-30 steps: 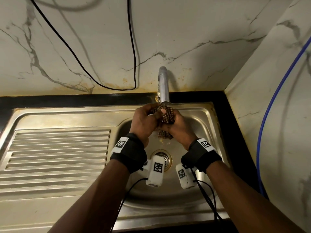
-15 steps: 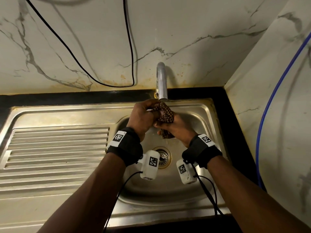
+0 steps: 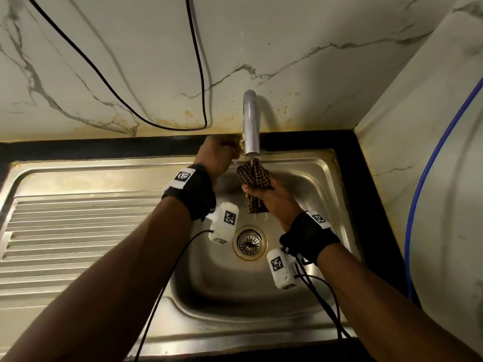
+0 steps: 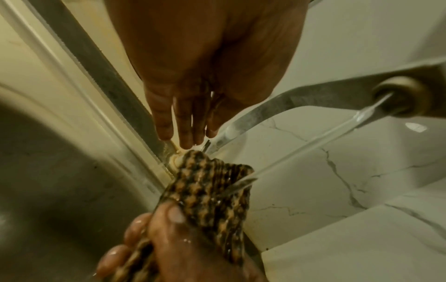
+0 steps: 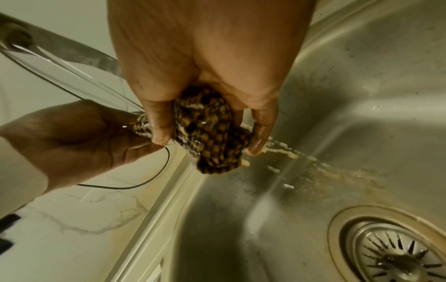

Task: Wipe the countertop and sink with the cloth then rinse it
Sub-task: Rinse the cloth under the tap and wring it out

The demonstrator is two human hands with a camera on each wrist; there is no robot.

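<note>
A brown-and-black checked cloth [image 3: 254, 175] hangs bunched under the spout of the steel tap [image 3: 250, 121], and a thin stream of water falls on it. My right hand [image 3: 264, 190] grips the cloth [image 5: 212, 145] over the sink basin [image 3: 316, 194], and murky water runs off it. My left hand [image 3: 222, 151] is at the tap's base on the back rim. In the left wrist view its fingers [image 4: 184, 124] are straight and hold nothing, just above the cloth [image 4: 212, 190].
The drain strainer [image 3: 249, 242] lies below my wrists. A ribbed drainboard [image 3: 78, 231] fills the left. Black countertop [image 3: 104, 146] borders the sink at the back and right. A black cable [image 3: 198, 74] hangs on the marble wall, and a blue hose [image 3: 431, 165] runs down the right wall.
My left hand has let go of the cloth and moved up and left to the tap's base. The right hand alone now holds the cloth under the stream.
</note>
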